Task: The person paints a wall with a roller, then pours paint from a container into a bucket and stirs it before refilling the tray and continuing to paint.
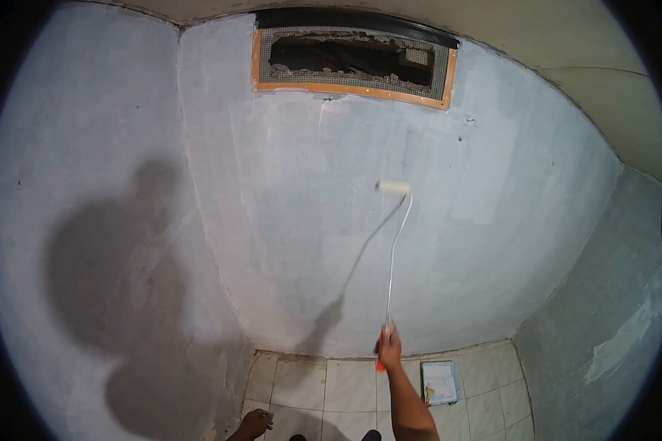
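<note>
A long-handled paint roller (393, 242) is in my right hand (390, 348), whose fingers wrap round its red grip. The thin metal rod runs up to a pale roller sleeve (394, 187), slightly blurred, at the middle of the back wall (449, 257). Patchy white and grey paint covers this wall. Low at the bottom edge, my left hand (256, 424) is held away from the roller with its fingers curled in. Nothing shows in it.
High on the back wall is a mesh-covered opening (353, 87) with an orange-brown frame. A paint-smeared rectangular tray or container (440, 383) sits on the tiled floor (349, 386), right of my arm. Side walls close in left (88, 132) and right (603, 294). Dark shoe tips show below.
</note>
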`<state>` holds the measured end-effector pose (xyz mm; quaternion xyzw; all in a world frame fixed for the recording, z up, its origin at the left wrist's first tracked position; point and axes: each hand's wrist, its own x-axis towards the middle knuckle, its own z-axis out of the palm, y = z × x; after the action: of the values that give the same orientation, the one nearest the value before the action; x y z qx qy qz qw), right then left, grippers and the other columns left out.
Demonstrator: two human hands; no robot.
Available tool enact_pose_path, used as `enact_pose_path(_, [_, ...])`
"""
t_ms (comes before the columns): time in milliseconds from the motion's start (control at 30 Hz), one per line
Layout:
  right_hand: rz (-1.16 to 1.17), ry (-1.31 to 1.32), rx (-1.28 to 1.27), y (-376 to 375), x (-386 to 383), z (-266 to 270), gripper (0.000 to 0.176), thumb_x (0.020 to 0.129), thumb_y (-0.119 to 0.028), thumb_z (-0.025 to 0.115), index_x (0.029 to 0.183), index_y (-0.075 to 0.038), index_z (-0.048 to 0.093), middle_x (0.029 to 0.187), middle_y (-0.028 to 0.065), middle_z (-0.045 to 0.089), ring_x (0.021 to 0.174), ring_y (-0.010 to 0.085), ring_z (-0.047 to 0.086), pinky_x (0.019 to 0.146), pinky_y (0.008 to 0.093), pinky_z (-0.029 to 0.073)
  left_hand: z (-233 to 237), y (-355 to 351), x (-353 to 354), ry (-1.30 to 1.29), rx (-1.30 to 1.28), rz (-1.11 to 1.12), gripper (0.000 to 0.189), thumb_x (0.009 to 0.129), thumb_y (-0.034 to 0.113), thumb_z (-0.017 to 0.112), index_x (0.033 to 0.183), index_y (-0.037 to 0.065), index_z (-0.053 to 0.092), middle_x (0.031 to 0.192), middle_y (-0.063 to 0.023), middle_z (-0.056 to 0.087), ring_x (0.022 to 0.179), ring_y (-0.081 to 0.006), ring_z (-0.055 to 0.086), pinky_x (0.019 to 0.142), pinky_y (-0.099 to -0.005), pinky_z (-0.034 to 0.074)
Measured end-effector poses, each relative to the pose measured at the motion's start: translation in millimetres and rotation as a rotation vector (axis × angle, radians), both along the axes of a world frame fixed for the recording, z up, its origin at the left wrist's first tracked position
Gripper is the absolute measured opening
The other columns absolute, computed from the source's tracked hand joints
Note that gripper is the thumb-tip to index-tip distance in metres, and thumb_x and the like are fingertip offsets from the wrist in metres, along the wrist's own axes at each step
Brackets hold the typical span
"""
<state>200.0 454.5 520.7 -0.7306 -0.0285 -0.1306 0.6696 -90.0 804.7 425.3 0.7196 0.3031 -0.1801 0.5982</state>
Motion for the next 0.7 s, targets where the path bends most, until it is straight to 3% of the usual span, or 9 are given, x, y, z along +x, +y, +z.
enact_pose_path(67, [0.052, 0.131, -0.030, -16.2, -27.5, -91.2, 0.038, 0.105, -0.042, 0.039, 0.116, -0.007, 0.052, 0.061, 0.0013, 0.047, 0.047, 0.0119, 0.050, 0.044, 0.0293, 0.045, -18.2, 1.5, -6.9, 0.024, -0.006, -0.049, 0.029, 0.090, 0.023, 0.065, 0.104, -0.002, 0.064, 0.090, -0.0140, 0.069, 0.077, -0.0235, 0.070, 0.070, -0.0369, 0.054])
enact_pose_path(133, [0.087, 0.304, 0.005, -23.7, -61.3, -147.1, 0.035, 0.105, -0.042, 0.041, 0.111, -0.009, 0.049, 0.061, 0.0000, 0.046, 0.045, 0.0113, 0.047, 0.044, 0.0288, 0.045, 0.6, -4.4, -15.8, -0.028, -0.066, -0.071, 0.025, 0.091, 0.024, 0.064, 0.104, 0.002, 0.063, 0.090, -0.0105, 0.066, 0.078, -0.0213, 0.064, 0.070, -0.0367, 0.053])
enact_pose_path(200, [0.057, 0.315, 0.070, -25.9, -81.4, -162.6, 0.031, 0.104, -0.040, 0.044, 0.100, -0.010, 0.049, 0.060, -0.0027, 0.045, 0.046, 0.0085, 0.045, 0.043, 0.0267, 0.043, 13.3, -10.2, -19.1, -0.076, -0.147, -0.133, 0.021, 0.092, 0.022, 0.064, 0.104, 0.005, 0.062, 0.090, -0.0068, 0.061, 0.080, -0.0193, 0.058, 0.070, -0.0372, 0.054])
enact_pose_path(267, [0.018, 0.311, 0.069, -21.4, -77.1, -156.0, 0.030, 0.104, -0.039, 0.045, 0.099, -0.011, 0.050, 0.060, -0.0034, 0.044, 0.046, 0.0075, 0.045, 0.043, 0.0263, 0.042, 19.4, -8.4, -13.5, -0.080, -0.023, -0.258, 0.024, 0.093, 0.026, 0.064, 0.103, 0.004, 0.062, 0.091, -0.0080, 0.061, 0.080, -0.0192, 0.059, 0.070, -0.0371, 0.054])
enact_pose_path(333, [0.008, 0.227, -0.020, -14.3, -62.2, -134.9, 0.032, 0.104, -0.038, 0.045, 0.106, -0.007, 0.054, 0.060, -0.0027, 0.043, 0.047, 0.0069, 0.043, 0.044, 0.0259, 0.040, 22.8, -5.1, -12.1, -0.072, 0.061, -0.316, 0.026, 0.093, 0.028, 0.064, 0.102, 0.004, 0.062, 0.091, -0.0081, 0.061, 0.079, -0.0193, 0.059, 0.070, -0.0369, 0.054])
enact_pose_path(467, [-0.077, -0.183, -0.224, 13.0, 1.4, -25.2, 0.042, 0.105, -0.033, 0.044, 0.131, -0.001, 0.049, 0.062, 0.0000, 0.045, 0.048, 0.0082, 0.043, 0.046, 0.0270, 0.039, 26.0, 2.8, -7.4, -0.107, 0.025, -0.249, 0.028, 0.094, 0.029, 0.063, 0.102, 0.002, 0.062, 0.090, -0.0097, 0.062, 0.079, -0.0205, 0.060, 0.069, -0.0371, 0.055])
enact_pose_path(600, [-0.064, -0.173, -0.123, 45.0, 57.5, 90.7, 0.036, 0.105, -0.031, 0.043, 0.125, -0.002, 0.051, 0.061, 0.0010, 0.046, 0.048, 0.0093, 0.045, 0.047, 0.0282, 0.040, 9.5, 13.8, -14.0, -0.212, -0.069, -0.162, 0.027, 0.094, 0.026, 0.062, 0.103, 0.001, 0.062, 0.091, -0.0114, 0.063, 0.080, -0.0216, 0.061, 0.069, -0.0373, 0.055])
enact_pose_path(700, [-0.043, -0.233, -0.144, 56.7, 80.7, 107.9, 0.033, 0.105, -0.030, 0.042, 0.120, -0.002, 0.051, 0.058, 0.0050, 0.047, 0.047, 0.0135, 0.048, 0.047, 0.0318, 0.040, 19.9, 10.7, -19.7, -0.121, -0.042, -0.114, 0.025, 0.094, 0.024, 0.062, 0.105, 0.002, 0.062, 0.092, -0.0116, 0.064, 0.081, -0.0217, 0.062, 0.069, -0.0378, 0.056])
